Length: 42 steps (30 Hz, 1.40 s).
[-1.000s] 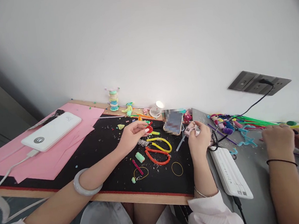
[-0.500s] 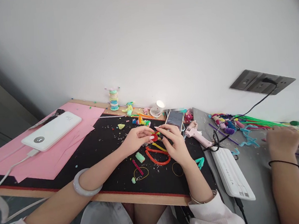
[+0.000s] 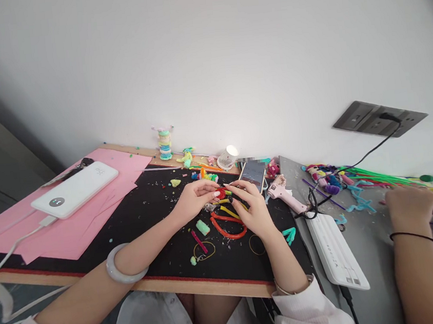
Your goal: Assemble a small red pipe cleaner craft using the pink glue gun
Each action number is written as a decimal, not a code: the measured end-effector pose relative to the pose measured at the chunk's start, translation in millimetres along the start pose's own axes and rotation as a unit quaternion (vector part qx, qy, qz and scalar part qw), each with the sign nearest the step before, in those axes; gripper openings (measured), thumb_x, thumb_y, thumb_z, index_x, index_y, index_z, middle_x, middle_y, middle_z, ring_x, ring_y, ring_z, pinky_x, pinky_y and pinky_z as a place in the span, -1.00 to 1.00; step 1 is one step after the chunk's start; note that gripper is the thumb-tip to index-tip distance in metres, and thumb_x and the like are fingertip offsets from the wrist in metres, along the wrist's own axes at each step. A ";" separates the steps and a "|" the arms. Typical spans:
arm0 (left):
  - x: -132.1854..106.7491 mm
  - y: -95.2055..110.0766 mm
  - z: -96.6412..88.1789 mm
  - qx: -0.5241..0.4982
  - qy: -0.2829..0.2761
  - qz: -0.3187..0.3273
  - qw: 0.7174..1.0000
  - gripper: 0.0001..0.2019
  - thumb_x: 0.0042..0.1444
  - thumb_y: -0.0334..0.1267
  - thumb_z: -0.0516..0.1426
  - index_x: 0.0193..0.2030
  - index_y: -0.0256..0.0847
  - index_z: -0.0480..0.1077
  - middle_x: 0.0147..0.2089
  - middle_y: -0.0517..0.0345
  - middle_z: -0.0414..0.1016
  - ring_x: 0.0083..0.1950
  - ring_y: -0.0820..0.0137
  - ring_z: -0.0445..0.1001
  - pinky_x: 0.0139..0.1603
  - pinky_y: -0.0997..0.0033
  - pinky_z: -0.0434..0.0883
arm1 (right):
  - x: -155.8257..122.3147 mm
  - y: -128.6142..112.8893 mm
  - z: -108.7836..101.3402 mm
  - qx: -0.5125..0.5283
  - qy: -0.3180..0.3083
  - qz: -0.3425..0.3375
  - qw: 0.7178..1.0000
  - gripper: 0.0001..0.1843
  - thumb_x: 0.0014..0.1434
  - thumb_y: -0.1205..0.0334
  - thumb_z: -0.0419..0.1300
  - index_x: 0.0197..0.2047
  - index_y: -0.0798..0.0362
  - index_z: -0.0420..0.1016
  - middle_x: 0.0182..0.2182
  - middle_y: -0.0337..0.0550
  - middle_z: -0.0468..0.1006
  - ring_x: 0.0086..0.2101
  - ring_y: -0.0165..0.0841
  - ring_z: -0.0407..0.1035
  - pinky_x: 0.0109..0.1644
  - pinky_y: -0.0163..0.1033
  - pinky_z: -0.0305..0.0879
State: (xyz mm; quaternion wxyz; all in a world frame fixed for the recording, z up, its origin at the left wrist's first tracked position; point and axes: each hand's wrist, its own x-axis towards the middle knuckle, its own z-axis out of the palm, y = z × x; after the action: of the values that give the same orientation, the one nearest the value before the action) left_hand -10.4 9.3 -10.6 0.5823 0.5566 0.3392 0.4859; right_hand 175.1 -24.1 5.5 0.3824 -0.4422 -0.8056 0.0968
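Two bare hands meet over a black desk mat [image 3: 230, 259], with a small, roundish red coil [image 3: 222, 194] right between the fingertips. The left hand [image 3: 195, 201] has it pinched between thumb and fingers, basically no gap, and looks like the nearer one. The coil sits off its fingertips toward the right hand [image 3: 255, 207], whose fingers are loosely curved just beside it; can't say if they're touching. It's too round for a clear long axis. Only container nearby: a white paper cup [image 3: 227, 159], tilted by the wall, contents not readable.
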 end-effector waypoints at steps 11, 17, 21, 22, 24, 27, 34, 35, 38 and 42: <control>0.3 -0.5 -1.1 -0.004 0.022 0.000 1.000 -0.73 -0.10 -0.22 0.24 -0.24 -0.27 0.43 -0.31 0.09 0.52 -0.34 0.38 0.52 -0.20 0.28 0.49 | 0.1 -1.7 1.3 0.002 -0.009 -0.001 1.000 -0.57 0.17 0.37 0.02 0.10 -0.07 0.33 0.02 -0.08 0.31 -0.04 -0.26 0.22 0.07 -0.06 0.18; 0.3 2.4 -0.6 -0.017 0.042 -0.004 0.999 -0.72 -0.11 -0.20 0.25 -0.25 -0.29 0.43 -0.31 0.09 0.52 -0.34 0.39 0.51 -0.18 0.24 0.49 | 0.6 -1.9 3.8 -0.023 -0.005 -0.019 1.000 -0.56 0.18 0.37 -0.02 0.13 -0.04 0.30 0.04 -0.06 0.29 -0.07 -0.27 0.22 0.05 -0.07 0.20; 0.2 4.6 0.2 -0.016 0.058 -0.003 0.998 -0.72 -0.11 -0.20 0.25 -0.26 -0.29 0.43 -0.31 0.09 0.51 -0.32 0.38 0.51 -0.17 0.24 0.49 | 0.7 -2.4 6.2 -0.020 0.000 -0.019 1.000 -0.56 0.19 0.36 -0.03 0.13 -0.06 0.29 0.04 -0.06 0.28 -0.09 -0.27 0.24 0.03 -0.07 0.22; 0.1 5.1 0.5 -0.016 0.063 -0.004 0.998 -0.72 -0.12 -0.20 0.25 -0.26 -0.29 0.42 -0.31 0.09 0.51 -0.32 0.38 0.51 -0.17 0.24 0.48 | 0.6 -2.4 6.7 -0.019 -0.001 -0.019 1.000 -0.56 0.19 0.36 -0.03 0.14 -0.06 0.29 0.04 -0.05 0.28 -0.09 -0.27 0.24 0.03 -0.07 0.22; 0.1 5.7 0.9 -0.018 0.072 -0.008 0.997 -0.72 -0.13 -0.20 0.26 -0.27 -0.29 0.42 -0.31 0.10 0.51 -0.32 0.38 0.51 -0.17 0.24 0.48 | 0.4 -2.5 7.6 -0.019 -0.003 -0.019 1.000 -0.56 0.19 0.35 -0.03 0.14 -0.05 0.29 0.03 -0.05 0.29 -0.08 -0.27 0.24 0.03 -0.08 0.23; 0.2 6.4 1.5 -0.026 0.084 -0.012 0.996 -0.71 -0.15 -0.21 0.27 -0.27 -0.29 0.41 -0.32 0.11 0.50 -0.34 0.38 0.51 -0.16 0.23 0.48 | 0.3 -2.7 8.8 -0.019 -0.001 -0.020 1.000 -0.56 0.19 0.35 -0.03 0.14 -0.06 0.29 0.02 -0.05 0.29 -0.06 -0.26 0.24 0.03 -0.08 0.24; 1.4 6.3 1.4 -0.032 0.098 -0.009 0.995 -0.73 -0.14 -0.23 0.26 -0.29 -0.29 0.39 -0.33 0.14 0.48 -0.35 0.41 0.50 -0.17 0.24 0.48 | 0.5 -3.4 10.3 -0.019 0.001 -0.020 1.000 -0.55 0.20 0.36 -0.05 0.14 -0.06 0.29 0.01 -0.03 0.30 -0.05 -0.26 0.25 0.01 -0.09 0.26; 1.5 6.2 1.3 -0.032 0.099 -0.009 0.995 -0.73 -0.14 -0.23 0.26 -0.29 -0.29 0.38 -0.33 0.15 0.48 -0.35 0.41 0.50 -0.17 0.24 0.48 | 0.5 -3.6 10.4 -0.018 -0.001 -0.018 1.000 -0.56 0.20 0.36 -0.05 0.14 -0.05 0.29 0.02 -0.03 0.30 -0.06 -0.27 0.25 0.01 -0.10 0.26; 1.7 5.7 1.1 -0.029 0.099 -0.007 0.995 -0.73 -0.13 -0.24 0.26 -0.28 -0.29 0.37 -0.33 0.15 0.47 -0.34 0.41 0.50 -0.17 0.25 0.48 | 0.3 -4.3 10.7 -0.016 -0.004 -0.016 1.000 -0.56 0.21 0.36 -0.05 0.14 -0.04 0.30 0.02 -0.03 0.29 -0.07 -0.27 0.26 0.01 -0.11 0.26; 1.6 4.9 0.9 -0.030 0.099 -0.005 0.995 -0.73 -0.12 -0.25 0.25 -0.27 -0.29 0.37 -0.33 0.16 0.46 -0.34 0.42 0.50 -0.17 0.26 0.48 | 0.4 -4.7 11.7 -0.021 0.000 -0.025 0.999 -0.56 0.20 0.36 -0.05 0.13 -0.05 0.31 0.01 -0.02 0.31 -0.05 -0.26 0.26 0.02 -0.09 0.26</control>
State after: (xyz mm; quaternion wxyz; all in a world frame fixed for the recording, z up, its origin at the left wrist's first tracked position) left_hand -10.0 10.0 -5.5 0.5649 0.4860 0.3834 0.5456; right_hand 163.7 -24.5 0.0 0.3751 -0.4300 -0.8182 0.0698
